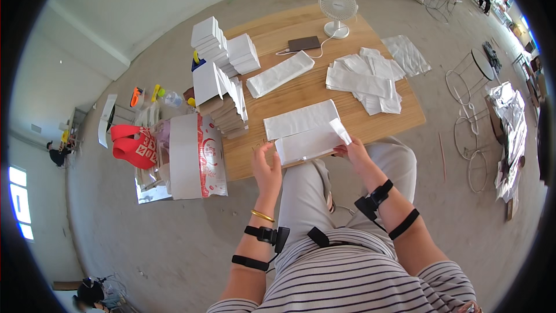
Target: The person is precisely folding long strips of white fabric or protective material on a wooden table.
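Note:
A long white flat sleeve (pixel 307 144), paper-like, is at the table's near edge, above my knees. My right hand (pixel 353 152) is closed on its right end, where a flap stands up. At its left end is my left hand (pixel 267 168), fingers apart and raised, the thumb at or very near the edge; whether it touches I cannot tell. Just behind lies a second white sleeve (pixel 298 118), partly covered by the first. Farther back rests a thicker white strip stack (pixel 280 74). To the right, several similar white sleeves (pixel 366 81) overlap in a loose pile.
Stacked white boxes (pixel 209 37) and flat brownish-white pieces (pixel 223 95) line the table's left side. A white fan (pixel 338 7) and dark power bank (pixel 304 43) stand farther back. Left of the table is an open carton (pixel 184 156) beside a red bag (pixel 133 144). A stool (pixel 482 64) stands right.

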A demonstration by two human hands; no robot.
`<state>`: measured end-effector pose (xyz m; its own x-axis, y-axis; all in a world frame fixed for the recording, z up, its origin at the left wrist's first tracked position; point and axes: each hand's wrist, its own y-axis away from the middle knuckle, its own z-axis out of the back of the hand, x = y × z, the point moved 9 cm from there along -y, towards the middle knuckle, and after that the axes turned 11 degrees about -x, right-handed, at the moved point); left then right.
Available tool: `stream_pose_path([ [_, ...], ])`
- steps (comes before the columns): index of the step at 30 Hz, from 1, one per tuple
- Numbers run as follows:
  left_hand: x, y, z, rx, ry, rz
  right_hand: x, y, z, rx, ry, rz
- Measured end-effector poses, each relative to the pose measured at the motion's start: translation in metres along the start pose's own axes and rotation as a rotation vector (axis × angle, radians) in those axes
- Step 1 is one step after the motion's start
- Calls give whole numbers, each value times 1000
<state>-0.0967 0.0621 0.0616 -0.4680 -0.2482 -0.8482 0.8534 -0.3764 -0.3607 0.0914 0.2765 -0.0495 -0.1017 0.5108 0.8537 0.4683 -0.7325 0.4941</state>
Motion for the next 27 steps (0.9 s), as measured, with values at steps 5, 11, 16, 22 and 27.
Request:
stream_pose_path([
  [5, -12, 36, -55, 303, -307, -252, -7, -10, 31, -82, -18, -120],
  [11, -9, 60, -97, 530, -554, -441, -2, -16, 39, -2, -43, -85],
  [16, 8, 67, -107, 616, -623, -431, 0, -15, 41, -22, -3, -150],
  [22, 16, 72, -109, 655, -677, -455, -1, -28, 86, -245, -245, -253],
  [27, 18, 73, -109, 649, -676, -442, 51, -10, 119, -644, 268, 369],
])
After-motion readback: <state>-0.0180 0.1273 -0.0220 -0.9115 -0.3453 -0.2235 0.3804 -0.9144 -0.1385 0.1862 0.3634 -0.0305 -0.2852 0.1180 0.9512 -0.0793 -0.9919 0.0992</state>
